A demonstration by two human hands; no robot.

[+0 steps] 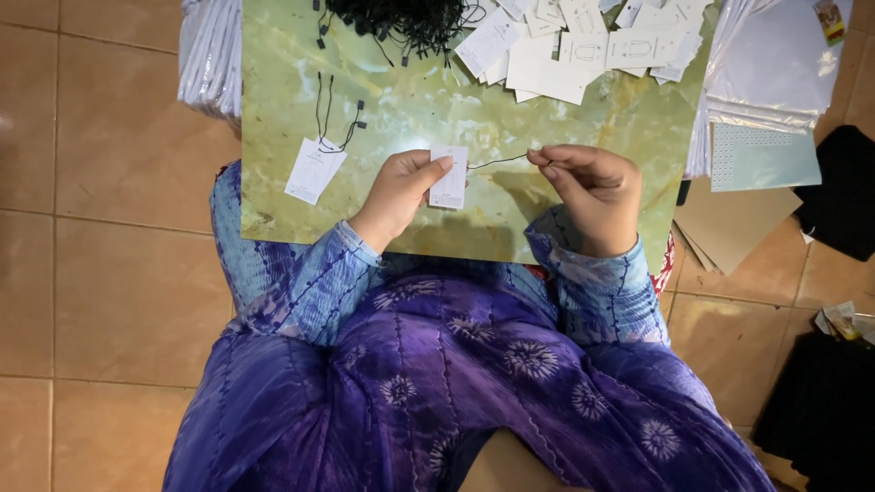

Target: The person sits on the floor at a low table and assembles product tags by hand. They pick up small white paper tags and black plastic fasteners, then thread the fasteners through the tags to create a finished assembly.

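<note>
My left hand [401, 189] pinches a small white paper tag [450, 178] by its left edge, holding it upright over the green marbled board [410, 109]. My right hand [591, 187] grips the end of a thin black string [497, 162] that runs left to the tag's top. Both hands hover just above the board's near half, a short gap apart.
A finished white tag with black string [315, 169] lies at the board's left. A heap of black strings [401, 20] and a pile of blank white tags [583, 46] sit at the far edge. Stacked plastic sheets [775, 64], cardboard [729, 223] and dark cloth [848, 191] lie on the tiled floor at right.
</note>
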